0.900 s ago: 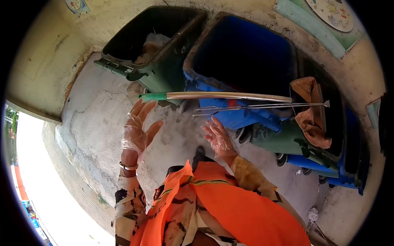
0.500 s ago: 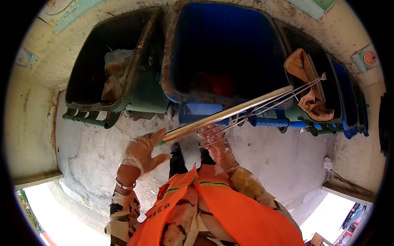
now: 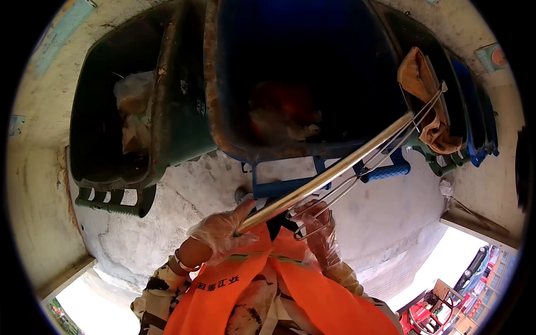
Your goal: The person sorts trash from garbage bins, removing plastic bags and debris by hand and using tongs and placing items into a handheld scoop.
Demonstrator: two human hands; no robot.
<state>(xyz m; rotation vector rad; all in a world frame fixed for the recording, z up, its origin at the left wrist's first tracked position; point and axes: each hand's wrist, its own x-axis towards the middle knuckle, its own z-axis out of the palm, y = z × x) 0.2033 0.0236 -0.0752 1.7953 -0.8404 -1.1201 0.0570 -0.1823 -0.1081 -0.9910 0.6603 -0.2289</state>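
Silvery pole point(image 3: 330, 171), thin metal tongs point(image 3: 366, 170), both slanting.

Stained walls point(image 3: 34, 184) and a pale concrete floor point(image 3: 385, 223) are seen.
A small panel point(image 3: 492, 57) is mounted at right, with a crumpled white scrap point(image 3: 445, 188) lower down; a red vehicle point(image 3: 425, 317) and dark car point(image 3: 472, 269) are framed outside.

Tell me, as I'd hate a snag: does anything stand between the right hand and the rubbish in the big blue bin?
Yes. The front rim of the big blue bin and its blue handle stand between the right hand and the rubbish; the metal pole slants across too.
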